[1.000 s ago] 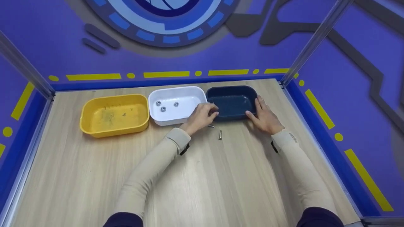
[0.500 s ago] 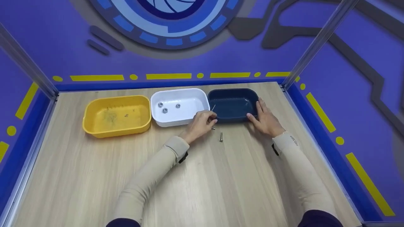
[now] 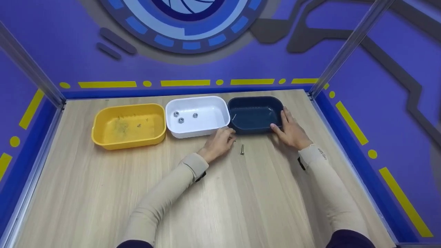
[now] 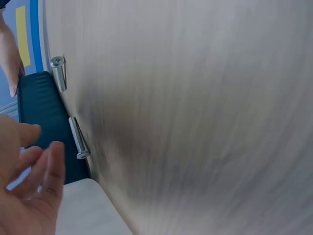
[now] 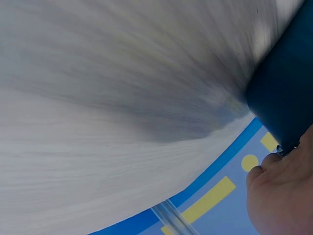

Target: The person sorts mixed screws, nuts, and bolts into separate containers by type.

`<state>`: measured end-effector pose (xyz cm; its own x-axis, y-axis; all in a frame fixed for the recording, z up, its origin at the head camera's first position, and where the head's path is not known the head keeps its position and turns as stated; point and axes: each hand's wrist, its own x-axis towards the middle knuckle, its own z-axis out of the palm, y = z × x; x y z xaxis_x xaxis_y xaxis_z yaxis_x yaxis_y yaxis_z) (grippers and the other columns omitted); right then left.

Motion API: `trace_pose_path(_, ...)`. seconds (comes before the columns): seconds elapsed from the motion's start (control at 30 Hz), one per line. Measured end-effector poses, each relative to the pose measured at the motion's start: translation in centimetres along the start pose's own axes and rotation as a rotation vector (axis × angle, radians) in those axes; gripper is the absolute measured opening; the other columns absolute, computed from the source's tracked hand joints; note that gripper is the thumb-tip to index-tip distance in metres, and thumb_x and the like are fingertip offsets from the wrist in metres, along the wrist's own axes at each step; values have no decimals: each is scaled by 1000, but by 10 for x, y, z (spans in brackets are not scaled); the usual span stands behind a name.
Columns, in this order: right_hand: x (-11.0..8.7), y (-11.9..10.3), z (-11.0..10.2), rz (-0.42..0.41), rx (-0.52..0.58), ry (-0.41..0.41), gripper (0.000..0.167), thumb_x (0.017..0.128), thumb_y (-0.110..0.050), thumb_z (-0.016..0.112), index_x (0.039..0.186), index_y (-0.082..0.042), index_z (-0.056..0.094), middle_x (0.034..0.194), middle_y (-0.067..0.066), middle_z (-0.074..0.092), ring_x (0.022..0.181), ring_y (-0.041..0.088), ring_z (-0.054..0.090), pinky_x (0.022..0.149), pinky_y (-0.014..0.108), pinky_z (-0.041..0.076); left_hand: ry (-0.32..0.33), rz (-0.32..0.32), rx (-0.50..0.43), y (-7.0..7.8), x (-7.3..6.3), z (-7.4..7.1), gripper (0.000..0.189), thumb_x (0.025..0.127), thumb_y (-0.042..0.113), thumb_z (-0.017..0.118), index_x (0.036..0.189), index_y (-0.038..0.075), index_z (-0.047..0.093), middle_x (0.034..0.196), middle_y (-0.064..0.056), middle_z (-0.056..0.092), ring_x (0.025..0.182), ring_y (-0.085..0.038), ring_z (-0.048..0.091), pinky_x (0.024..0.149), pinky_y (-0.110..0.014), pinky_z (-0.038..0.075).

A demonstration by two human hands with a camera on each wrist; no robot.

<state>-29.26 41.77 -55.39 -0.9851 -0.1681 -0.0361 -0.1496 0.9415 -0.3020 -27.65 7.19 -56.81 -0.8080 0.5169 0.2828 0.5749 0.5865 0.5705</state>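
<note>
My left hand [image 3: 217, 144] hovers in front of the gap between the white bin [image 3: 186, 133] and the dark blue bin [image 3: 253, 131]. In the left wrist view its fingers [image 4: 55, 169] are loosely bent and apart, holding nothing. A bolt [image 4: 78, 138] lies close beside those fingertips; a second bolt [image 3: 242, 149] lies further right on the table. One thin metal shank [image 3: 234, 117] shows inside the dark blue bin, at its left wall. My right hand [image 3: 293, 134] holds the dark bin's front right corner, thumb at the front rim and fingers along the right side.
Inside the white bin sit 3 nuts [image 3: 181, 120]. A yellow bin [image 3: 129, 142] with dark marks on its floor stands to the left. The bins line the back of the wooden table [image 3: 220, 199], with purple panels [image 3: 193, 72] behind and at both sides.
My left hand has let go of a bolt at the dark bin's left side, where it now shows inside. The hand has drawn back toward the bolts on the table. The right hand keeps its place.
</note>
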Motion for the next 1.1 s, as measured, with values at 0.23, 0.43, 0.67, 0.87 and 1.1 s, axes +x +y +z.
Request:
trace_pose_path(0.23, 0, 0, 1, -1, 0, 3, 99, 108, -69, 35, 169, 3, 6, 180, 20, -4, 166, 43, 5, 135, 59, 14, -15, -21, 139, -3, -5, 4, 9, 96, 3, 73, 104, -1, 76, 102, -16, 77, 97, -35, 76, 80, -47, 64)
trace_pose_path(0.43, 2, 0, 2, 4, -15, 3, 100, 108, -70, 34, 169, 4, 6, 180, 20, -3, 166, 43, 6, 135, 60, 14, -40, -52, 194, -5, -8, 5, 10, 99, 0, 68, 104, 0, 76, 108, -20, 75, 99, -40, 76, 81, -51, 65)
trace_pose_path(0.67, 1, 1, 1, 7, -7, 0, 100, 108, -71, 33, 169, 3, 5, 180, 20, -4, 166, 43, 5, 134, 60, 14, -53, -79, 195, -5, -10, 6, 9, 99, 5, 71, 96, 2, 79, 109, -16, 73, 98, -38, 75, 83, -50, 64)
trace_pose_path(0.87, 0, 2, 1, 8, 11, 5, 100, 108, -70, 34, 170, 3, 6, 180, 19, -4, 166, 44, 5, 134, 61, 15, -87, -118, 122, -5, -12, 6, 9, 98, 5, 73, 99, 3, 81, 103, -14, 74, 95, -35, 75, 84, -50, 63)
trace_pose_path(1.1, 2, 1, 2, 1, 16, 6, 100, 108, -70, 35, 169, 3, 6, 180, 18, -5, 166, 42, 4, 134, 61, 13, -92, -144, 6, -10, -12, 3, 11, 97, 3, 75, 103, 3, 84, 101, -10, 80, 100, -29, 74, 91, -44, 62)
